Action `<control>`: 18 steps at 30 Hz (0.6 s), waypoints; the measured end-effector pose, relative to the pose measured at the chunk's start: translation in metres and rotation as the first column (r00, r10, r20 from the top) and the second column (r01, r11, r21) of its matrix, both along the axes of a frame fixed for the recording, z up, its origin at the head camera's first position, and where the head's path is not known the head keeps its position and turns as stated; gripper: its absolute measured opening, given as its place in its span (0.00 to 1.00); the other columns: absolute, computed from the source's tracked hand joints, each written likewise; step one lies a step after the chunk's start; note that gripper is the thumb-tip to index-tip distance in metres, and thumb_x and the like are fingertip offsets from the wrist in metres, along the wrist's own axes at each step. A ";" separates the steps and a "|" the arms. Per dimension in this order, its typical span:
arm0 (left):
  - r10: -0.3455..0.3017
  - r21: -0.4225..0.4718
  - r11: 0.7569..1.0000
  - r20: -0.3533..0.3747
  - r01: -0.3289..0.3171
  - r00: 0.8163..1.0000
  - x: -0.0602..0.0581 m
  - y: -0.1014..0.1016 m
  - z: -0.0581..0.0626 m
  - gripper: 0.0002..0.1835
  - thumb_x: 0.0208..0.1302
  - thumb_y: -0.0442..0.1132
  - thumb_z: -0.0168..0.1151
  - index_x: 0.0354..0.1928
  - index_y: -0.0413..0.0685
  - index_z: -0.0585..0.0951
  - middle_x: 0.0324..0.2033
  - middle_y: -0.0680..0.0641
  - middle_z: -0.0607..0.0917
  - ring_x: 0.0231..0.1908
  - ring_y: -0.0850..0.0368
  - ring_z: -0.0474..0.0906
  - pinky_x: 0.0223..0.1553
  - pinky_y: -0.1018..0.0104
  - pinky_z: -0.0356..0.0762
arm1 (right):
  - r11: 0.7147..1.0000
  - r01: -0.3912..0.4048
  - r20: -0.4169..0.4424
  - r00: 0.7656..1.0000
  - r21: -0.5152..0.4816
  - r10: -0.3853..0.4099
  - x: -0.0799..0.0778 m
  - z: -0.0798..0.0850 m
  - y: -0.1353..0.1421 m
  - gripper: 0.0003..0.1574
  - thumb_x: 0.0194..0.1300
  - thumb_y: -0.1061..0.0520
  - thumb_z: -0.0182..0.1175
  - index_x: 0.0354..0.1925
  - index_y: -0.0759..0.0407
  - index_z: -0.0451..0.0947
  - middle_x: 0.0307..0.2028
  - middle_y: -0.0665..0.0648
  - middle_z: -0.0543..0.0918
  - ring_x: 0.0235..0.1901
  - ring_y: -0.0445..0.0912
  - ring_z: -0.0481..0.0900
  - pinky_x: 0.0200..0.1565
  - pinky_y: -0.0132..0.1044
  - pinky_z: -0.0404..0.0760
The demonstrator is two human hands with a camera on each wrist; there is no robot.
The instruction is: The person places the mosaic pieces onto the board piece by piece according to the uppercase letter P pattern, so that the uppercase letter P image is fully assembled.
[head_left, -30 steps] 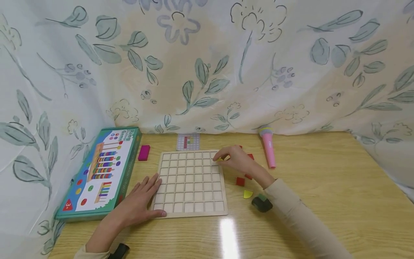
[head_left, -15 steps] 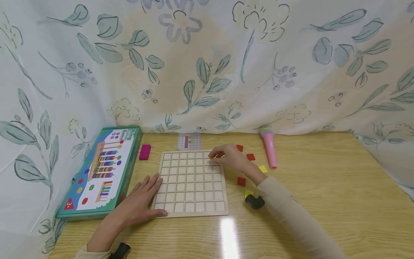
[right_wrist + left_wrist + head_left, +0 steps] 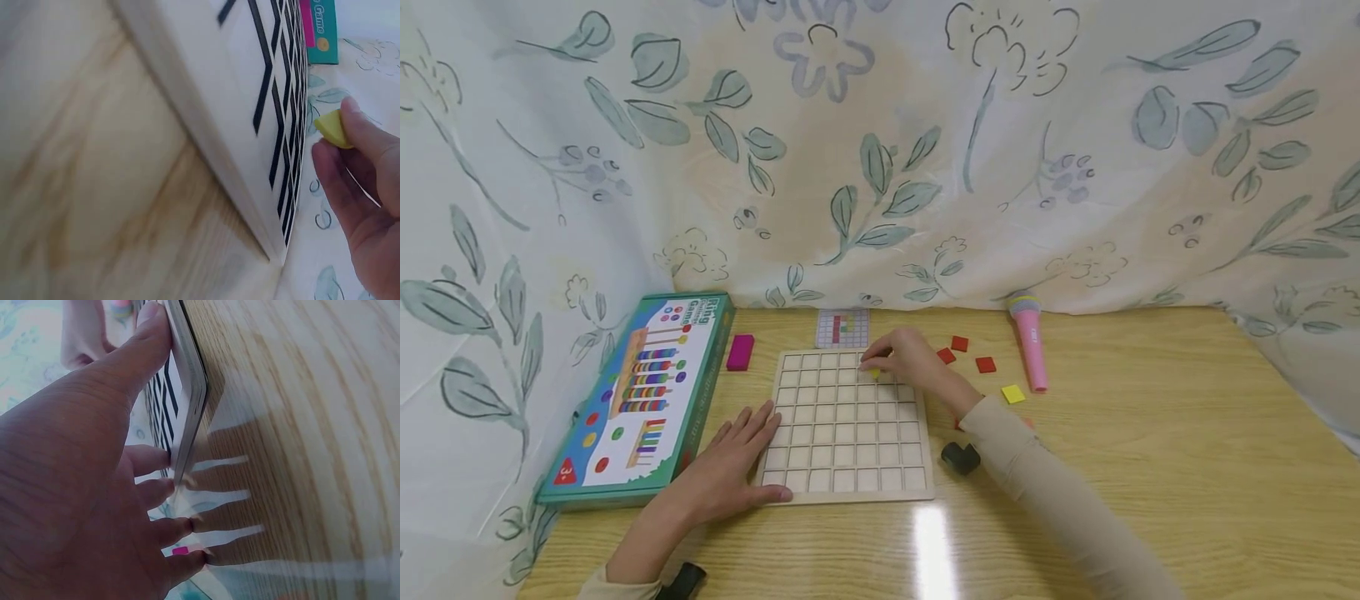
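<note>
A square wooden board (image 3: 865,497) with a grid of shallow cells lies on the table. My left hand (image 3: 730,462) rests at its left edge, fingers spread, the thumb on the near left corner. Above the board's far right part, my right hand (image 3: 913,362) pinches a small yellow tile (image 3: 333,129) with a curved edge between thumb and fingers. Part of that tile is covered by the fingertips. Just beyond the board's far edge lies a small grid card (image 3: 842,327) with coloured squares.
Right of the board lie several red tiles (image 3: 986,364) and a yellow tile (image 3: 1012,393), some partly hidden by the right arm. Behind them is a pink toy microphone (image 3: 1032,346). At left stand a magenta block (image 3: 740,352) and a large game box (image 3: 640,400).
My right hand has moved left over the board with the yellow tile, from its far right corner inward. More loose tiles have come into sight. The left hand has stayed in place.
</note>
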State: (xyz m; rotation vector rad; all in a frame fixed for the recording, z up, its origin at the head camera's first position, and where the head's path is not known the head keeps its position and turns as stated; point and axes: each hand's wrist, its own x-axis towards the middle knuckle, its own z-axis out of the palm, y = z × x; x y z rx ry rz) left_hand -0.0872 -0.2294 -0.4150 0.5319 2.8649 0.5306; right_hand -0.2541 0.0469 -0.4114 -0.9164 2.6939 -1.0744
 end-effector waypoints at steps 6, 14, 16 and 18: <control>0.003 -0.003 1.000 -0.002 -0.003 1.000 0.000 0.000 0.000 0.57 0.53 0.70 0.63 0.74 0.38 0.58 0.75 0.38 0.53 0.72 0.31 0.47 0.69 0.35 0.49 | 0.996 -0.068 0.029 0.997 0.066 0.066 -0.005 -0.004 -0.011 0.07 0.58 0.57 0.71 0.37 0.55 0.88 0.33 0.47 0.87 0.33 0.40 0.78 0.38 0.29 0.79; 0.001 0.006 1.000 -0.002 -0.001 1.000 -0.001 0.000 -0.001 0.57 0.53 0.70 0.63 0.74 0.38 0.58 0.75 0.38 0.53 0.72 0.32 0.47 0.69 0.35 0.49 | 0.995 -0.058 0.055 0.997 0.081 0.054 -0.006 -0.004 -0.017 0.09 0.57 0.59 0.72 0.38 0.57 0.87 0.34 0.49 0.86 0.34 0.41 0.80 0.40 0.30 0.81; 0.003 0.003 1.000 -0.004 -0.003 1.000 -0.001 0.000 -0.001 0.57 0.53 0.70 0.63 0.74 0.38 0.58 0.75 0.38 0.53 0.72 0.32 0.47 0.69 0.36 0.49 | 0.995 -0.058 0.053 0.997 0.086 0.053 -0.006 -0.003 -0.017 0.09 0.58 0.59 0.72 0.39 0.57 0.87 0.34 0.49 0.86 0.34 0.41 0.79 0.40 0.30 0.80; 0.004 0.001 1.000 -0.005 -0.004 1.000 -0.001 0.000 -0.001 0.57 0.53 0.70 0.64 0.74 0.38 0.58 0.75 0.38 0.53 0.72 0.32 0.47 0.69 0.36 0.49 | 0.994 -0.054 0.054 0.997 0.091 0.049 -0.006 -0.002 -0.018 0.09 0.59 0.60 0.71 0.40 0.57 0.87 0.35 0.49 0.86 0.35 0.41 0.79 0.40 0.30 0.80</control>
